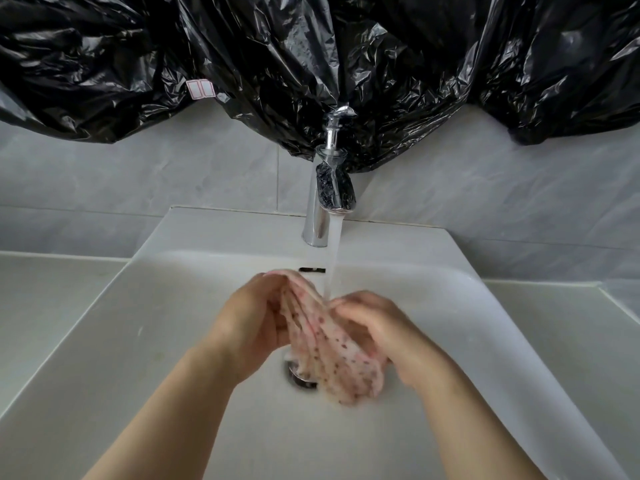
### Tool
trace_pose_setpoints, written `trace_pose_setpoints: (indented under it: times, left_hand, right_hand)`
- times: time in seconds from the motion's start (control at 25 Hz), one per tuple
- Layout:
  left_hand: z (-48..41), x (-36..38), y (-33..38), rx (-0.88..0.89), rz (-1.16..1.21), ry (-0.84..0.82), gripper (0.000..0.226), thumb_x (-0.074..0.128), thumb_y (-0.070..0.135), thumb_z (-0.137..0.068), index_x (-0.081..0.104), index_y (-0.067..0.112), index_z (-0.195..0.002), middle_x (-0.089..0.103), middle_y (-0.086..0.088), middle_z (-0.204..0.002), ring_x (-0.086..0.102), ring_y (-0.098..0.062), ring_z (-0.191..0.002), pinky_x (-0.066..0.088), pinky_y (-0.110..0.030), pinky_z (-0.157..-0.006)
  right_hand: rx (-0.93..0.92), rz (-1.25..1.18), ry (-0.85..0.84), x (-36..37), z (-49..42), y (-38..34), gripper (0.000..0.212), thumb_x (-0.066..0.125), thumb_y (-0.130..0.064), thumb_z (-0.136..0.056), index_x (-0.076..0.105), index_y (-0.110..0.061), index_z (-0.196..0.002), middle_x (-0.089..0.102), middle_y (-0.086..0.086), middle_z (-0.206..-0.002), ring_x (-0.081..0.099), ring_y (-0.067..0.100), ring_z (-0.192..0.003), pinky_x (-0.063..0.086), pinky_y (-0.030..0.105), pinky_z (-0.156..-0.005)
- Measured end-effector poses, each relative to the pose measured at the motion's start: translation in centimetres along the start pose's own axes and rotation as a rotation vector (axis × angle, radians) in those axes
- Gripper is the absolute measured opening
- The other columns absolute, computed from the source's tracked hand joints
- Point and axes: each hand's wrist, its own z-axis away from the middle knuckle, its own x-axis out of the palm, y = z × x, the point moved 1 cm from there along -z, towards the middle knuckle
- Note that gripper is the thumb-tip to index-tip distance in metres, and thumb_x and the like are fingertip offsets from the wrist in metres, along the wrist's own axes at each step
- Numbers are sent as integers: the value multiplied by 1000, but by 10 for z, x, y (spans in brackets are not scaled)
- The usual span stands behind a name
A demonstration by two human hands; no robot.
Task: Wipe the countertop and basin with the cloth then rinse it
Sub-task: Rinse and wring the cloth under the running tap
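The fingers (277, 284) of the left hand (252, 323) curl round the upper end of the cloth (329, 351), grasping it. Those of the right hand (377, 327) close over its other side and grasp it too, though that hand is blurred and the lie of each finger cannot be told. The cloth, pale pink with dark red spots, is wet and bunched between the two palms; its loose lower end hangs over the drain (299, 377) and hides part of it.

A stream of water (334, 258) falls straight onto the cloth just where the two hands meet. Both hands are held over the middle of the white basin (138, 323), nearer its back wall than its front; a dark overflow slot (311, 270) sits in that wall, just behind the left fingertips. The chrome faucet (317, 220) stands at the middle of the basin's back rim, with the water running from its spout.

The pale surface (52, 289) lies on both sides of the basin and meets a grey tiled wall (138, 174) at its back edge. Crumpled black plastic sheeting (277, 64) hangs across the upper wall, dipping to the top of the faucet; it carries a small white label (200, 89) edged in red, left of the faucet.
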Motion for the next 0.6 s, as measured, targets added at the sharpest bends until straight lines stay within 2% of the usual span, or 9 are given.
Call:
trace_pose_setpoints:
  times: [0.08,0.16,0.24,0.28,0.36,0.4,0.48,0.52,0.6]
  left_hand:
    - [-1,0,2,33,224,-4,27,32,16,-99,54,1,-98,59,-13,-78,62,-20,-63,55,-28,-56]
    - [0,0,6,82,342,-35,25,33,11,-97,56,3,-89,55,-7,-69,58,-13,-55,54,-23,-55]
    - [1,0,6,129,335,-2,19,38,3,-94,57,5,-93,62,-7,-69,62,-13,-57,55,-24,-56]
    - [0,-1,6,176,232,66,18,42,-2,-92,57,7,-95,66,-10,-75,65,-16,-63,57,-28,-58]
    - [-1,-1,0,269,-163,273,24,47,-10,-88,58,10,-94,67,-13,-81,66,-21,-67,57,-36,-60]
    - [-4,0,-5,270,-285,345,24,49,-9,-86,59,11,-93,67,-12,-79,65,-20,-63,56,-36,-58]
    - [-5,7,-18,157,-278,376,15,50,2,-89,60,12,-89,63,-8,-68,59,-17,-51,51,-30,-49]
    - [-3,12,-24,63,-230,322,11,49,9,-89,59,13,-85,59,-8,-63,55,-18,-48,45,-27,-47]
    - [-2,22,-32,-90,-120,190,16,46,18,-87,52,13,-73,48,-9,-57,44,-20,-45,31,-24,-46]
  right_hand:
    - [62,63,-329,11,4,5,19,68,-34,-77,64,-17,-86,68,1,-80,62,15,-70,45,22,-62]
    - [56,147,-447,19,8,6,13,71,-22,-76,63,-16,-85,66,6,-78,60,15,-62,46,25,-59]
    - [22,186,-227,18,3,7,7,68,-12,-79,62,-15,-82,67,3,-75,62,12,-60,49,20,-53]
    - [5,159,-67,13,1,7,8,65,-10,-81,59,-16,-81,66,3,-74,61,12,-60,46,16,-50]
    - [-14,-15,130,6,-3,7,15,60,-5,-83,55,-18,-86,64,7,-78,58,17,-64,42,19,-51]
    - [-33,-122,158,6,-4,5,21,59,-1,-82,55,-20,-91,64,9,-79,57,20,-66,40,22,-51]
    - [-115,-268,87,16,2,-4,29,61,2,-80,56,-23,-95,65,4,-81,59,18,-67,44,25,-49]
    - [-174,-233,35,25,6,-8,28,65,-4,-79,56,-26,-93,66,-3,-83,62,14,-70,50,26,-54]
    - [-302,126,20,45,13,-14,19,67,-26,-81,53,-34,-91,63,-14,-93,61,2,-82,50,23,-74]
